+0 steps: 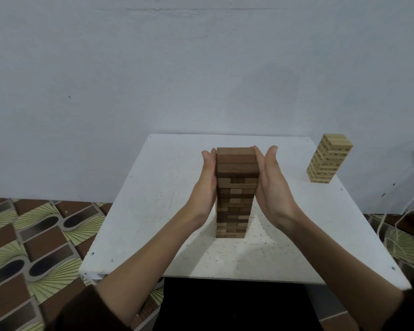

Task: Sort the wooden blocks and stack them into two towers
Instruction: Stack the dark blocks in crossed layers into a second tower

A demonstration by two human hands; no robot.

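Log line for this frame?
left hand: flat against dark brown wooden block tower | right hand: flat against opposite side | pale wooden block tower: apart, far right

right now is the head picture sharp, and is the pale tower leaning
Head view: fairly sharp mid-frame, soft even light, no glare; dark tower casts a faint shadow on the table; wide-angle distortion tilts the pale tower near the right edge, so real lean cannot be told.

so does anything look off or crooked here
The pale tower stands close to the right edge of the table and looks tilted, though the wide lens may cause that. The dark tower looks straight.
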